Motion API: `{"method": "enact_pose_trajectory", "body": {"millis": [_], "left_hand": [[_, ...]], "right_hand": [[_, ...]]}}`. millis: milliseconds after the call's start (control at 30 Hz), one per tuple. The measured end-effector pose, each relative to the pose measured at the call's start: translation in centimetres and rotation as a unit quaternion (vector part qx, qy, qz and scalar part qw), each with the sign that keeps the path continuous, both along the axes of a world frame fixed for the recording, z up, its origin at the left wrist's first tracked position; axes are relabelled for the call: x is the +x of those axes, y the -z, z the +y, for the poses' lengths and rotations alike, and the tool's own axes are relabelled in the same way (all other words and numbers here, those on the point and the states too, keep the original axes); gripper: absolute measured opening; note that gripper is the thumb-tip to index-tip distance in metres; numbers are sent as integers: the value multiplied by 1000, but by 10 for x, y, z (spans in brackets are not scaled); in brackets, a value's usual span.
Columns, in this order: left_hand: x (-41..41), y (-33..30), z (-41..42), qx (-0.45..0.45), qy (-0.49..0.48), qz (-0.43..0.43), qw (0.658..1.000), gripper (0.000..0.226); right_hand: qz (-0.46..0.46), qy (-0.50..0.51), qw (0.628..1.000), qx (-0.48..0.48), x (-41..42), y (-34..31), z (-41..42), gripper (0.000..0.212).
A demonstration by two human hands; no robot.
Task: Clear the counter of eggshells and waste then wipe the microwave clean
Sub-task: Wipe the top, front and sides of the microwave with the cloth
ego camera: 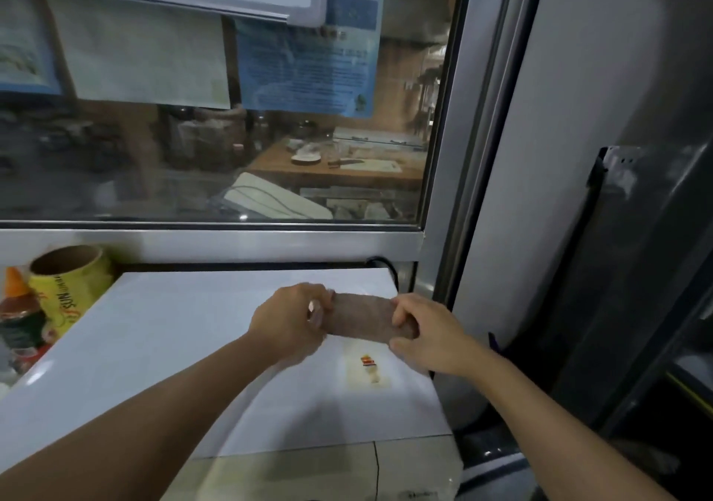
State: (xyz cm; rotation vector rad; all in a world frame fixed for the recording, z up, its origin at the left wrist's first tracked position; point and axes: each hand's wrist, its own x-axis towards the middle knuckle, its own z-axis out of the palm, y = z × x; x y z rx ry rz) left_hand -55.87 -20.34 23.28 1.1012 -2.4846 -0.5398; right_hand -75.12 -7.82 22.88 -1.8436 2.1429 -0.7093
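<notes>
The white microwave [162, 338] fills the lower middle of the head view, its flat top facing me. Above the top I hold a folded brownish-grey cloth [364, 317] stretched between both hands. My left hand [289, 317] grips its left end with curled fingers. My right hand [428, 336] pinches its right end between thumb and fingers. A small sticker [368, 369] with red and yellow marks lies on the microwave top just below the cloth.
A yellow cardboard-cored roll [71, 280] and a bottle with an orange cap [17, 307] stand left of the microwave. A glass window [231, 134] with papers taped on it rises behind. A grey metal frame [494, 192] and a dark appliance [636, 269] stand at the right.
</notes>
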Motion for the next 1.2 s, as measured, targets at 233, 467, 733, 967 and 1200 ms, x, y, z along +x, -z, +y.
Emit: {"method": "enact_pose_trajectory", "body": {"millis": [233, 467, 733, 967, 1200], "left_hand": [[20, -12, -22, -4, -12, -4, 1000, 32], [34, 8, -45, -3, -47, -169, 984, 47], [21, 19, -72, -31, -22, -171, 985, 49], [20, 29, -80, -43, -23, -182, 982, 51], [22, 19, -78, -18, -22, -165, 986, 51]], "right_hand": [[93, -122, 988, -27, 10, -20, -35, 40], [147, -154, 976, 54, 10, 4, -22, 51], [185, -4, 983, -8, -7, 19, -41, 47], [83, 143, 986, 15, -19, 23, -120, 37], [119, -84, 989, -24, -5, 30, -91, 53]]}}
